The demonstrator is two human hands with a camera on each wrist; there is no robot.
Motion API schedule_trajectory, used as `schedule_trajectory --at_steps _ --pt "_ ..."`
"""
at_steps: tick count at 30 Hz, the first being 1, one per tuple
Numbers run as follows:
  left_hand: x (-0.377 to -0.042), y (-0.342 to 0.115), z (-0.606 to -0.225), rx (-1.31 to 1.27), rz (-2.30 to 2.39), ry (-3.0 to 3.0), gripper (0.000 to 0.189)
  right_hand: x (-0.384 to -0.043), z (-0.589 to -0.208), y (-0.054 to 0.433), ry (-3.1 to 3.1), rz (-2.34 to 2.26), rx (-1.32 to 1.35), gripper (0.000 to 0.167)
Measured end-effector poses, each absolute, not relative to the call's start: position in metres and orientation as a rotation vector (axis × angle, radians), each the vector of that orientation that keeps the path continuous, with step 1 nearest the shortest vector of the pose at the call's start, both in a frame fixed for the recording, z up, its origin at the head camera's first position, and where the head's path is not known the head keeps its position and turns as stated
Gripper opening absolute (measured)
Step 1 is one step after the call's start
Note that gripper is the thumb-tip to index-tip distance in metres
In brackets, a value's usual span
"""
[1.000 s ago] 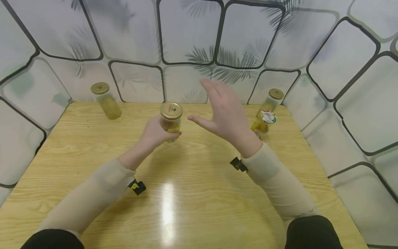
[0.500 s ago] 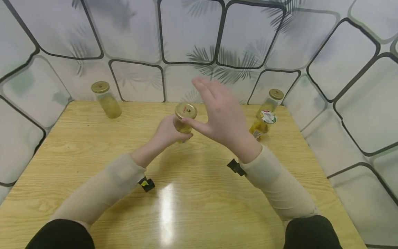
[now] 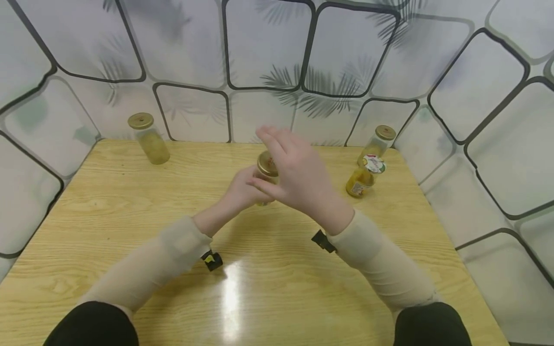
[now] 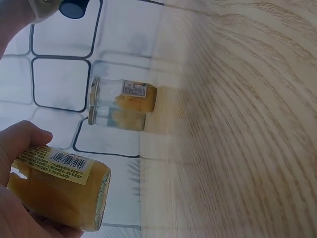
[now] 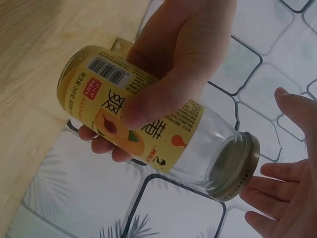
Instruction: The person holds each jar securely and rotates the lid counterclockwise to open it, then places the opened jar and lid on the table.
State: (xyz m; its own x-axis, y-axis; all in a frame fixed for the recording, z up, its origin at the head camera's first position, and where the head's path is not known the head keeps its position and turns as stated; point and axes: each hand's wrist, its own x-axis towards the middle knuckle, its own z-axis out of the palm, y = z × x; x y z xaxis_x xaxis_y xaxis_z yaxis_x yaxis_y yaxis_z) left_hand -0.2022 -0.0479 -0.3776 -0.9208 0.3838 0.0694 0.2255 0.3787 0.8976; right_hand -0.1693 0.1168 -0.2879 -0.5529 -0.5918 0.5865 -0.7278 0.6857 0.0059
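Note:
My left hand (image 3: 242,190) grips a glass jar of peaches (image 5: 133,119) round its body. The jar has a yellow label with a peach picture and a gold screw lid (image 3: 265,162). In the left wrist view its base (image 4: 103,198) hangs clear of the tabletop. My right hand (image 3: 298,178) is beside the lid, fingers extended and thumb apart; in the head view it covers part of the jar. In the right wrist view the right fingertips (image 5: 255,184) come right up to the lid's rim.
On the wooden table (image 3: 277,288), a gold-lidded jar (image 3: 151,144) stands at the back left. Another gold-lidded jar (image 3: 381,139) is at the back right, behind a jar with a white-and-green lid (image 3: 361,182). A patterned wall (image 3: 186,113) borders the table's back and sides.
The left hand has carried the jar rightward to the right hand. The right hand has shifted slightly left and down, and its fingers now overlap the lid in the head view.

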Motion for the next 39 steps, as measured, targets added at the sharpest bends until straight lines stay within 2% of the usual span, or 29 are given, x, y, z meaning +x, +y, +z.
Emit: schedule_trajectory --at_steps 4,15,23,39 --pt "-0.2 -0.047 -0.377 0.634 1.551 2.521 0.033 -0.171 -0.296 0.116 -2.346 0.295 1.017 0.09" --pt "-0.2 -0.047 -0.377 0.716 1.407 2.65 0.043 -0.168 -0.31 0.116 -2.397 0.278 1.015 0.07" --pt "-0.2 -0.043 -0.379 0.658 1.317 2.687 0.048 -0.169 -0.315 0.119 -2.426 0.372 0.936 0.047" --pt "-0.198 -0.039 -0.383 0.525 1.491 2.61 0.054 -0.177 -0.32 0.128 -2.495 0.954 0.785 0.058"
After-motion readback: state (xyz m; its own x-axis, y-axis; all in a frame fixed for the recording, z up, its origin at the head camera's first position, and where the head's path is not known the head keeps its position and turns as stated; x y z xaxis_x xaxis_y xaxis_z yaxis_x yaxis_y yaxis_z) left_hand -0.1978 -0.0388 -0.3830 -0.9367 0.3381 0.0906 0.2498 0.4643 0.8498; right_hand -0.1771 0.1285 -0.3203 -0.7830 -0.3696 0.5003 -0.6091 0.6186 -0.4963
